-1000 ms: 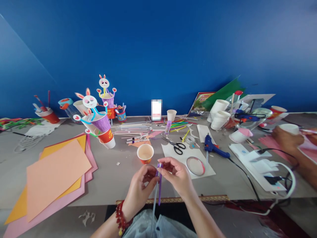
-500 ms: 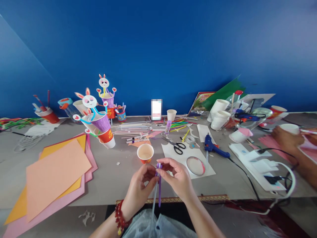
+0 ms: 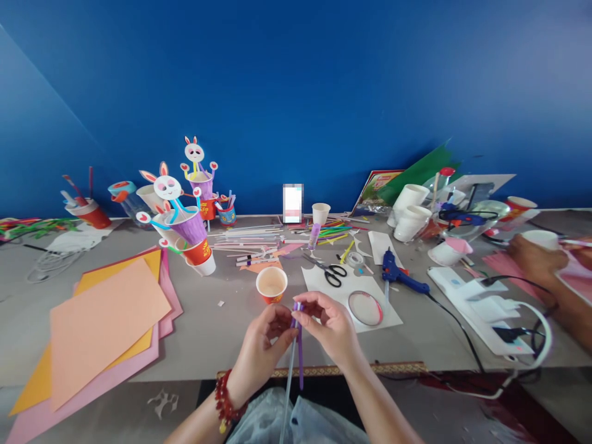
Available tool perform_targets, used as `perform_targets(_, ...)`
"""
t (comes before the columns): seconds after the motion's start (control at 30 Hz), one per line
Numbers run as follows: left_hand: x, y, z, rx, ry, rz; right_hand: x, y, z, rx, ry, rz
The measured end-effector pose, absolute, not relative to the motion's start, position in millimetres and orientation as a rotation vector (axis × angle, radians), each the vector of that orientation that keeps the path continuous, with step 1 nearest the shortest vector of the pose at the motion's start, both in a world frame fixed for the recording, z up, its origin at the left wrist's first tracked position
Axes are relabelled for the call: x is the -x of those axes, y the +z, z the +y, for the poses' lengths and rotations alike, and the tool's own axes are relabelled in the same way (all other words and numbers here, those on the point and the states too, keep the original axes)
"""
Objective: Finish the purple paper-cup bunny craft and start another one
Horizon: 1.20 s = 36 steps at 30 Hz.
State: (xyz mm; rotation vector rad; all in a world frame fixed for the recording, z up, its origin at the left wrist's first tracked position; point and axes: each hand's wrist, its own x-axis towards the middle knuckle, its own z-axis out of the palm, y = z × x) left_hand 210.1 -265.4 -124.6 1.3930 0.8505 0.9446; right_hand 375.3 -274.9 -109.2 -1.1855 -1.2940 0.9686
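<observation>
My left hand (image 3: 263, 339) and my right hand (image 3: 330, 327) meet over the table's front edge, fingertips pinched together. Between them is a small bundle of straws. A purple straw (image 3: 301, 367) hangs down below the fingers, and a longer pale, see-through straw (image 3: 289, 385) slants down towards my lap. The fingertips partly hide the bundle's upper end. Just beyond my left hand stands a red-and-white paper cup (image 3: 272, 300), upright with its mouth up. White paper (image 3: 319, 285) beyond my right hand carries black-handled scissors (image 3: 333, 275) and a roll of tape (image 3: 365, 308).
Coloured paper sheets (image 3: 108, 327) lie at the left, below stacked paper-cup rabbits (image 3: 185, 228). Loose straws (image 3: 247, 237) are spread at the back. A blue glue gun (image 3: 402, 277) and a power strip (image 3: 476, 314) with cables lie right. Another person's hand (image 3: 536, 256) holds a cup.
Both hands stay pinched on the straws at nearly the same spot. The straws' lower ends have shifted slightly to the right.
</observation>
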Motion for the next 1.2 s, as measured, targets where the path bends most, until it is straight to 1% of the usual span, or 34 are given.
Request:
perform_targets(0.47, -209.6, -122.0, -266.2, -1.422, 0.940, 0.883, -374.3, -105.8, -274.3, 1.180, 0.982, -1.276)
perform_targets(0.9, -210.3, -118.6, -266.5, -1.413, 0.934, 0.901, -379.3, -104.7, -270.7, 1.185, 0.981, -1.410)
perform_targets(1.2, -212.7, -122.9, -265.4, -1.276, 0.972, 0.860, -378.7, -107.9, -269.2, 1.188, 0.928, -1.385)
